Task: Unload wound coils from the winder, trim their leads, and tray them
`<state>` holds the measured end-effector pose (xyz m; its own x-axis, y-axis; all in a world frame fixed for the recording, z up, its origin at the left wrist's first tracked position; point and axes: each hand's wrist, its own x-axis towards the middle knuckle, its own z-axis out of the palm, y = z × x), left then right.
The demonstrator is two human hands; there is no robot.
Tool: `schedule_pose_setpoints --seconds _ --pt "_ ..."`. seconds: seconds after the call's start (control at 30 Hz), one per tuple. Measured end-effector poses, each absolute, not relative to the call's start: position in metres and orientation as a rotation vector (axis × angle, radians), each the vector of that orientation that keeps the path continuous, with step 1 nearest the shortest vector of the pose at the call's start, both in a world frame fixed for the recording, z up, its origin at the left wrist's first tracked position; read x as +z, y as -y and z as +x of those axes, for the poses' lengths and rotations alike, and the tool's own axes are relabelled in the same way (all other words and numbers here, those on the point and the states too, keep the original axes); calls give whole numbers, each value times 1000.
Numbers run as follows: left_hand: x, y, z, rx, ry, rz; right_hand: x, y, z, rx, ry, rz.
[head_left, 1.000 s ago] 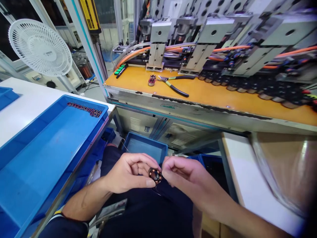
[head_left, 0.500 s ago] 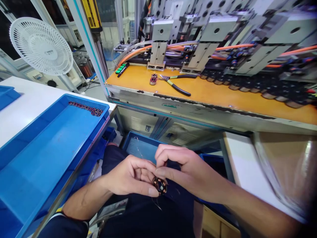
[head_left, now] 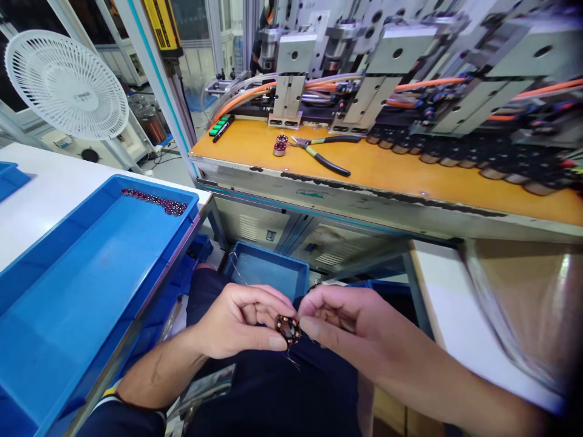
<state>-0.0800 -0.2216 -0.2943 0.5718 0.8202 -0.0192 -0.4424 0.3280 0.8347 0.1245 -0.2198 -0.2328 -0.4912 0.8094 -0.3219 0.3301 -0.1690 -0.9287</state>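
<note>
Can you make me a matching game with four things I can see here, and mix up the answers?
Things:
1. Fan
2. Pliers
3. Wire-wound ring
4. Cluster of small rings

Clues:
A. At the far end of the big blue tray
B. White, with a round front
C. Held in the left hand
D. Lying on the orange worktop

Right pairs: 1-B, 2-D, 3-C, 4-A.
</note>
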Motion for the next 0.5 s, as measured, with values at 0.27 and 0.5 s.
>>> schedule_pose_setpoints --seconds 0.27,0.5 --pt "-299 222 -79 838 -429 799 -236 223 125 1437 1910 -1183" --pt "-298 221 -75 898 -414 846 -241 236 123 1345 1858 -1138"
